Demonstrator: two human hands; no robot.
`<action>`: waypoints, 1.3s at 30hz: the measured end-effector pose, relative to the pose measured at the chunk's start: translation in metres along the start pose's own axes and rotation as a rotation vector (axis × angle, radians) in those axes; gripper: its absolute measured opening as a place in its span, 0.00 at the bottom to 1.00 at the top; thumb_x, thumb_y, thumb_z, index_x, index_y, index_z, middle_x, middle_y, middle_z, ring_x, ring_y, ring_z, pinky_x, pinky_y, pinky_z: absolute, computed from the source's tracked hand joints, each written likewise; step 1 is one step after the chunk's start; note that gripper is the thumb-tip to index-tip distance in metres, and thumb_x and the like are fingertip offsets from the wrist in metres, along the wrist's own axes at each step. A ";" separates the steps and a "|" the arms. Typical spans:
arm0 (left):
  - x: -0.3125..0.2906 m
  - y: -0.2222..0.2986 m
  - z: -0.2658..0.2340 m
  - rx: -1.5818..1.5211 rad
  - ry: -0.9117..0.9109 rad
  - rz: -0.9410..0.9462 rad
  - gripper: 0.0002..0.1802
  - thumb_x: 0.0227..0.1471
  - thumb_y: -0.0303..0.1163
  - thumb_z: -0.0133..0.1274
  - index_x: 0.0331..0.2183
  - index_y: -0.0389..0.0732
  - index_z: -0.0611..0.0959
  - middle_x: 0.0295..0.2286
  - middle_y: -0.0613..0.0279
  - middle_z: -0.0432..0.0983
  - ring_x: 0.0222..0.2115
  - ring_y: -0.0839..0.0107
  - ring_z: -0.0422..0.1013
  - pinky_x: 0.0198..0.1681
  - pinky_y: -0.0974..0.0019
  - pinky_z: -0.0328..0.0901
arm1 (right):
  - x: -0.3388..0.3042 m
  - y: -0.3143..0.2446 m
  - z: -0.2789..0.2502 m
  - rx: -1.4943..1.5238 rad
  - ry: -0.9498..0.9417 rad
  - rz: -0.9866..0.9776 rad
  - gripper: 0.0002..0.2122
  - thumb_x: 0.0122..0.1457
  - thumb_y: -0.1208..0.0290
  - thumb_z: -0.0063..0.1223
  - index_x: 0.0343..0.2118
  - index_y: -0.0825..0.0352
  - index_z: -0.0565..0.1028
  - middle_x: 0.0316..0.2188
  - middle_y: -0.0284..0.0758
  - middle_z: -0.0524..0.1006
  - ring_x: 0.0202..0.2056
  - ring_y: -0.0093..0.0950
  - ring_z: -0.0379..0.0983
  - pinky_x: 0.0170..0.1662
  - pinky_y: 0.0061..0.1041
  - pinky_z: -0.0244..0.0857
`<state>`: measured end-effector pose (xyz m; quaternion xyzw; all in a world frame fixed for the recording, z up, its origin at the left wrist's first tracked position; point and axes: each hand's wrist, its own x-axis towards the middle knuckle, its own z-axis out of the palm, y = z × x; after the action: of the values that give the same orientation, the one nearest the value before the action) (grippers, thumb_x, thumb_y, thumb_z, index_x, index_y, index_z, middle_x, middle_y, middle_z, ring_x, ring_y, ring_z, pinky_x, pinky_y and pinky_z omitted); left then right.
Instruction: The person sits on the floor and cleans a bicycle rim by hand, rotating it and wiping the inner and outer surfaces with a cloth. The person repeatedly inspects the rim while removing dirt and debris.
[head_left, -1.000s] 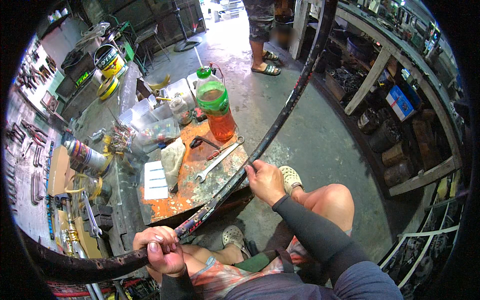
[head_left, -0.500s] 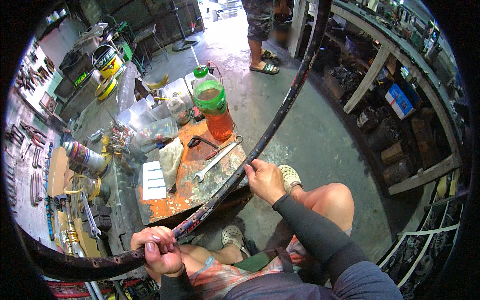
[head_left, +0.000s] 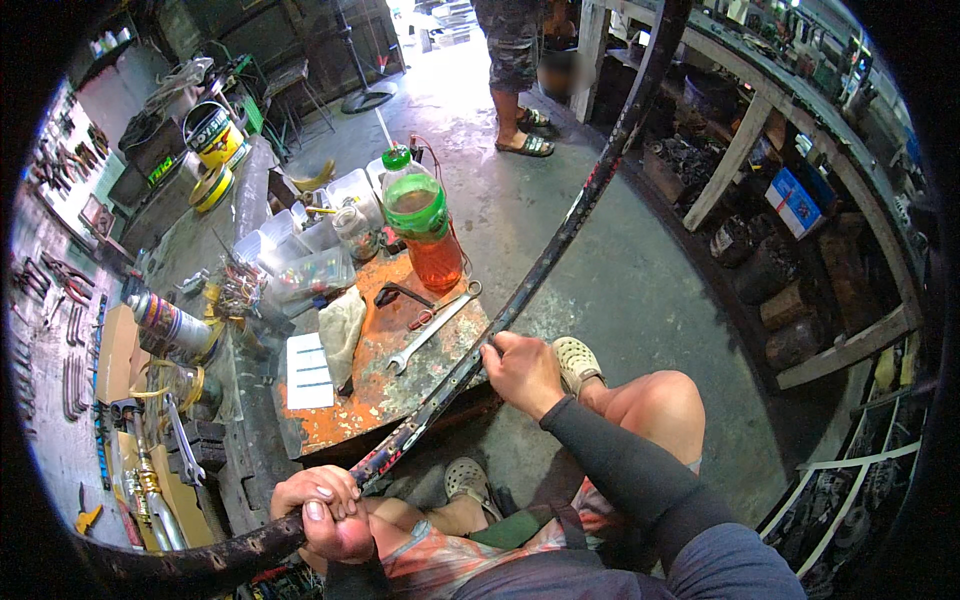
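A long, curved black wheel rim (head_left: pixel 540 268) with worn paint and small holes runs from the lower left to the top right. My left hand (head_left: pixel 322 512) is closed around its lower stretch, close to my knee. Farther along, my right hand (head_left: pixel 524 374) grips the same rim, thumb on top. The rim crosses above the near edge of a paint-chipped orange work stool (head_left: pixel 330 425). On that surface lie a combination wrench (head_left: pixel 436 326), a grey cloth (head_left: pixel 342 332) and a white lined paper (head_left: pixel 309 371). Both ends of the rim run out of sight.
A bottle of red liquid with a green top (head_left: pixel 437 260) stands beyond the wrench. Plastic boxes (head_left: pixel 310 268) and a spray can (head_left: pixel 170 318) are to the left. A person's sandalled foot (head_left: pixel 526 147) is ahead. A wooden shelf (head_left: pixel 850 345) stands right, hanging tools (head_left: pixel 70 280) left.
The rim has tilted, its lower-left part dropping and its upper part shifting right. Both hands keep their hold and have moved slightly lower in the picture.
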<state>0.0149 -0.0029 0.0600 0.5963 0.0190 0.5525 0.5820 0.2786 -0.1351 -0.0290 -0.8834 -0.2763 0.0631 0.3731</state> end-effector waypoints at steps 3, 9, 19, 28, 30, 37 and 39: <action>-0.002 0.000 -0.005 -0.007 -0.026 0.001 0.12 0.67 0.34 0.55 0.35 0.36 0.74 0.18 0.65 0.65 0.17 0.74 0.64 0.24 0.65 0.67 | 0.002 0.004 -0.002 0.055 -0.056 -0.061 0.16 0.67 0.57 0.62 0.30 0.65 0.81 0.27 0.51 0.83 0.33 0.56 0.83 0.37 0.55 0.76; -0.004 0.001 0.007 0.039 0.023 0.039 0.12 0.67 0.34 0.55 0.34 0.37 0.74 0.19 0.65 0.64 0.16 0.74 0.62 0.23 0.66 0.65 | 0.005 0.006 0.002 0.054 0.009 -0.148 0.14 0.66 0.59 0.62 0.30 0.65 0.82 0.26 0.51 0.82 0.33 0.55 0.82 0.37 0.53 0.76; -0.005 -0.003 0.002 0.019 0.058 0.037 0.15 0.66 0.36 0.57 0.34 0.36 0.73 0.20 0.62 0.67 0.15 0.74 0.64 0.22 0.65 0.67 | 0.009 0.008 0.002 0.041 0.099 -0.123 0.16 0.68 0.57 0.62 0.28 0.64 0.80 0.25 0.49 0.82 0.33 0.55 0.82 0.36 0.54 0.75; -0.002 -0.004 0.001 -0.004 0.066 -0.001 0.12 0.65 0.33 0.57 0.33 0.37 0.74 0.18 0.66 0.64 0.15 0.74 0.62 0.22 0.66 0.64 | -0.004 0.002 0.010 0.064 -0.042 -0.073 0.18 0.68 0.55 0.61 0.31 0.66 0.82 0.27 0.50 0.83 0.34 0.56 0.83 0.37 0.53 0.76; 0.000 -0.004 0.003 -0.027 0.029 0.011 0.10 0.66 0.31 0.54 0.34 0.37 0.74 0.18 0.66 0.62 0.16 0.75 0.61 0.22 0.67 0.61 | -0.016 -0.001 0.016 0.046 -0.146 -0.095 0.17 0.68 0.55 0.61 0.31 0.66 0.83 0.28 0.51 0.83 0.34 0.55 0.83 0.38 0.53 0.76; 0.007 -0.007 -0.003 -0.010 0.062 -0.030 0.11 0.66 0.33 0.53 0.32 0.38 0.74 0.18 0.67 0.61 0.15 0.76 0.59 0.22 0.67 0.62 | 0.002 0.010 0.004 0.066 -0.047 -0.117 0.17 0.68 0.54 0.63 0.31 0.65 0.81 0.28 0.50 0.83 0.35 0.56 0.82 0.39 0.55 0.75; 0.008 -0.010 -0.011 -0.062 0.068 -0.051 0.12 0.65 0.34 0.56 0.33 0.37 0.74 0.18 0.65 0.63 0.16 0.75 0.61 0.23 0.66 0.63 | -0.002 0.015 0.006 0.054 -0.052 -0.146 0.16 0.68 0.56 0.64 0.31 0.65 0.81 0.27 0.50 0.83 0.34 0.56 0.82 0.38 0.55 0.75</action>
<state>0.0166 0.0125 0.0546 0.5583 0.0364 0.5578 0.6131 0.2820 -0.1414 -0.0439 -0.8484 -0.3481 0.0662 0.3932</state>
